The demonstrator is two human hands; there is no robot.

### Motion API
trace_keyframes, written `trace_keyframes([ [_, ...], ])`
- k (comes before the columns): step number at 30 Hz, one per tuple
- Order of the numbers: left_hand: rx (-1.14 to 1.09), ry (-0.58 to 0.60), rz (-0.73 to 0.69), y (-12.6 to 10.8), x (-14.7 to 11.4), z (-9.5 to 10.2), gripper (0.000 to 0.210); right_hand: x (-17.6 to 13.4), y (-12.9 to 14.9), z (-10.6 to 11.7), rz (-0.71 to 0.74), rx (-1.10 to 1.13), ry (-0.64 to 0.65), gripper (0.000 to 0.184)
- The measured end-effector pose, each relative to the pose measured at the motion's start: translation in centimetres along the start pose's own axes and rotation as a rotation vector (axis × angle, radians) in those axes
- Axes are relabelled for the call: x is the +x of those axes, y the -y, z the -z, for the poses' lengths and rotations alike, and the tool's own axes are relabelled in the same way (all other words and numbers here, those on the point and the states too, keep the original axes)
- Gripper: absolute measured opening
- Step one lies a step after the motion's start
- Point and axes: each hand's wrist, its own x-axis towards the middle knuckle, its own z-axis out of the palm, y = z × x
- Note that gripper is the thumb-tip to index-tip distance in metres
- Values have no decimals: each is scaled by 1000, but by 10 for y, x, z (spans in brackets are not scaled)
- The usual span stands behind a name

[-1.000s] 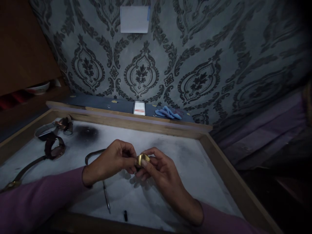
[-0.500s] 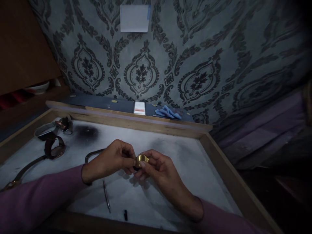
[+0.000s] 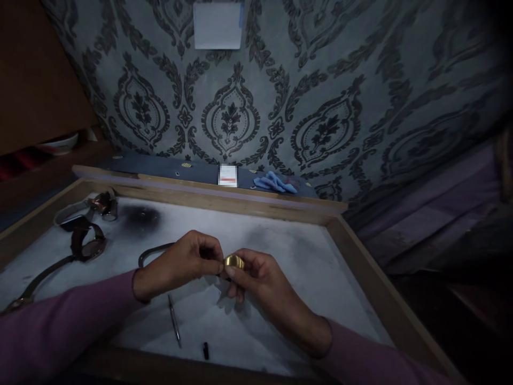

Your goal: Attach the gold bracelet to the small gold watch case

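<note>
A small gold-coloured watch (image 3: 234,261) is held up over the white surface between my two hands. My right hand (image 3: 262,275) grips it from the right, with the thumb across its lower edge and the fingers behind. At its left end, my left hand (image 3: 196,259) pinches with thumb and fingertips; the part between those fingertips is mostly hidden. A dark curved strap (image 3: 154,250) lies behind my left wrist. Below the hands lie a thin metal tool (image 3: 173,321) and a small black piece (image 3: 206,351).
A wooden rim (image 3: 372,267) frames the white work surface (image 3: 296,246). Several watches lie at left, one with a dark strap (image 3: 87,243). On the blue ledge behind are a blue cloth (image 3: 276,183) and a small white box (image 3: 228,176). A patterned wall (image 3: 230,117) rises behind.
The gold watch has tilted slightly in my fingers, and my right fingers have shifted beneath it. My left hand stays almost in place. The whole view has moved a little.
</note>
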Motion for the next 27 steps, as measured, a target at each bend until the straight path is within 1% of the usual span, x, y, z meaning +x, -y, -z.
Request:
trace_keyframes([
  [6,28,34,-8,5,1,3,4,-2,3,-1,-46,18,61,34],
  [12,-13,71,26,8,1,2,10,-3,3,-1,-62,10,89,32],
  [18,-38,52,71,11,2,2,11,-4,4,0,-54,-45,109,32],
  [24,-105,4,135,10,3,-1,16,-4,3,-1,-70,6,128,36],
  [27,-145,1,163,8,3,-2,17,-5,4,-2,-88,33,135,37],
])
